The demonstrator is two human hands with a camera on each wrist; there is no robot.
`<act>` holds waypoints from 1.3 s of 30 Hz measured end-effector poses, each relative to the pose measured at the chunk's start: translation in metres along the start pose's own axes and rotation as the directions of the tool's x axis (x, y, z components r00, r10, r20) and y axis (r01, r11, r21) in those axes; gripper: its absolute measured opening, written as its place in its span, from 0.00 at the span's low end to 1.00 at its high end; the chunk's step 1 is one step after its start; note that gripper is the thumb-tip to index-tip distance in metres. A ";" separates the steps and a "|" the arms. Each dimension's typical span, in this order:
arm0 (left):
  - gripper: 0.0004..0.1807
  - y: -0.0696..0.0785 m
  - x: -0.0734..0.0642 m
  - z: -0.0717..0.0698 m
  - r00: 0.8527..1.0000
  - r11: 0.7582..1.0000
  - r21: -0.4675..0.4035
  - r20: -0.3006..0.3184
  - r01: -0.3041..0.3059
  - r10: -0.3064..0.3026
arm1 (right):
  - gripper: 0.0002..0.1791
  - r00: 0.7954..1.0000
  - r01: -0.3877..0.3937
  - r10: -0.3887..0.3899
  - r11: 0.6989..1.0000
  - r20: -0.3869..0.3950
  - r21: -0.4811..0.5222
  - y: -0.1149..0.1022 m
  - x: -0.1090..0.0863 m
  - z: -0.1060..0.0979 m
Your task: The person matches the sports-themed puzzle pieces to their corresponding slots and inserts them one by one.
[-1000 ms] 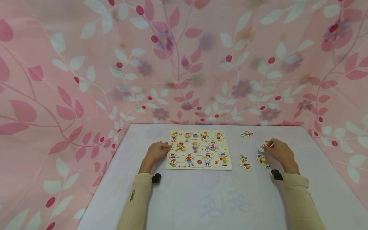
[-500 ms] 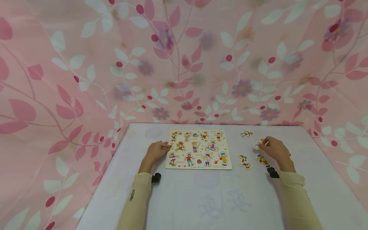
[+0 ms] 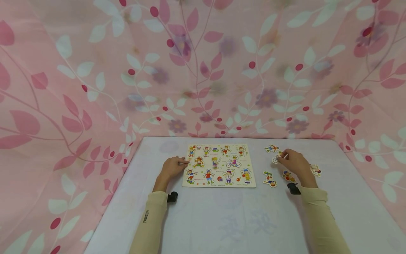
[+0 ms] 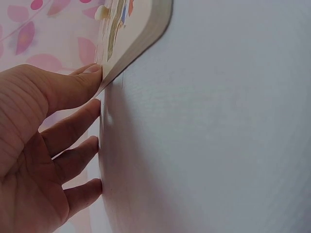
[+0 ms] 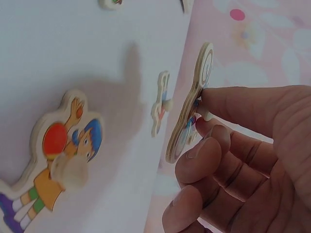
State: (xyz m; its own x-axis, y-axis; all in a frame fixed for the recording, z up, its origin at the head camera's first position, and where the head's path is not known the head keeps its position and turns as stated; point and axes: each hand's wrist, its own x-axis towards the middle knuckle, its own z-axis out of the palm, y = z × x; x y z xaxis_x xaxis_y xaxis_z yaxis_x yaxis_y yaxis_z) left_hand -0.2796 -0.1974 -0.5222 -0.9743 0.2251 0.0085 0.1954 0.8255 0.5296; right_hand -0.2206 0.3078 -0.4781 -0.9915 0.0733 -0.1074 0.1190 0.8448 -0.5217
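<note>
My right hand (image 3: 296, 165) pinches the knob of a bicycle-shaped wooden puzzle piece (image 5: 194, 90) between thumb and fingers, holding it raised above the table and tilted on edge in the right wrist view. My left hand (image 3: 172, 166) rests at the left edge of a cream puzzle board (image 3: 253, 183) printed with sports figures. In the left wrist view its thumb touches the board's edge, while the loosely extended fingers (image 4: 80, 160) reach the tabletop. A table tennis player piece (image 5: 43, 187) with a pale knob lies below the right hand.
Right of the board lie a blue-and-red figure piece (image 3: 271, 148) at the back, an upside-down skateboarder piece (image 3: 270, 179) in front, and another piece (image 3: 315, 170) beyond the right wrist. A white cloth covers the table (image 3: 222, 218); a pink floral curtain (image 3: 203, 70) stands behind.
My right hand has carried the bicycle piece left toward the board, uncovering a piece on its right. The left hand and the board have stayed put.
</note>
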 end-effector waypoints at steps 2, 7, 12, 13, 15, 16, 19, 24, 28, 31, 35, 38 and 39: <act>0.12 0.000 0.000 0.000 1.000 1.000 0.004 0.003 0.001 -0.001 | 0.18 1.000 0.011 -0.011 1.000 -0.001 -0.001 -0.003 0.002 0.001; 0.12 -0.001 0.000 0.000 1.000 1.000 0.000 0.001 -0.003 0.003 | 0.16 0.999 0.042 -0.042 0.999 -0.020 -0.005 -0.013 0.005 0.006; 0.12 0.000 0.001 0.001 1.000 1.000 -0.013 0.005 0.000 0.000 | 0.15 0.997 0.067 -0.067 0.998 -0.033 -0.001 -0.020 0.007 0.010; 0.12 0.000 0.001 0.001 1.000 1.000 -0.015 0.006 0.002 -0.002 | 0.15 0.997 0.070 -0.070 0.998 -0.036 0.000 -0.021 0.008 0.010; 0.12 0.001 0.001 0.000 1.000 1.000 -0.016 0.006 0.003 -0.003 | 0.14 0.996 0.079 -0.079 0.997 -0.046 -0.004 -0.023 0.009 0.012; 0.12 0.001 0.001 0.000 1.000 1.000 -0.017 0.006 0.004 -0.003 | 0.14 0.995 0.083 -0.083 0.997 -0.051 -0.005 -0.024 0.009 0.013; 0.12 0.001 0.001 0.000 1.000 1.000 -0.018 0.002 0.005 -0.005 | 0.13 0.992 0.103 -0.103 0.995 -0.071 -0.002 -0.027 0.011 0.015; 0.12 0.000 0.000 0.001 1.000 1.000 -0.014 -0.001 0.008 -0.008 | 0.13 0.988 0.134 -0.133 0.991 -0.075 0.014 -0.034 0.012 0.017; 0.12 -0.002 0.001 0.002 1.000 1.000 -0.004 0.001 0.005 -0.005 | 0.13 0.989 0.139 -0.137 0.990 -0.050 0.023 -0.039 0.013 0.021; 0.13 -0.002 0.001 0.002 1.000 1.000 0.000 0.004 0.005 -0.005 | 0.13 0.992 0.124 -0.123 0.992 -0.038 0.015 -0.041 0.015 0.025; 0.13 -0.001 0.001 0.002 1.000 1.000 0.007 0.005 0.009 -0.009 | 0.13 0.992 0.117 -0.116 0.993 -0.042 0.004 -0.046 0.015 0.028; 0.13 -0.001 0.002 0.001 1.000 1.000 0.014 0.008 0.016 -0.016 | 0.13 0.991 0.128 -0.127 0.992 -0.049 0.006 -0.050 0.015 0.029; 0.13 -0.001 0.002 0.001 1.000 1.000 0.012 0.007 0.017 -0.017 | 0.12 0.990 0.131 -0.130 0.991 -0.051 0.010 -0.051 0.015 0.030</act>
State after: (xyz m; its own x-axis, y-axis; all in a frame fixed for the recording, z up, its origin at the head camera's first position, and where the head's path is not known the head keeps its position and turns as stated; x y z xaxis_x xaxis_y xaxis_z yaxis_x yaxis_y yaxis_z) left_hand -0.2812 -0.1973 -0.5238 -0.9766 0.2151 -0.0065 0.1805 0.8355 0.5190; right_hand -0.2403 0.2495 -0.4783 -0.9999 -0.0102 0.0052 -0.0113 0.8419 -0.5395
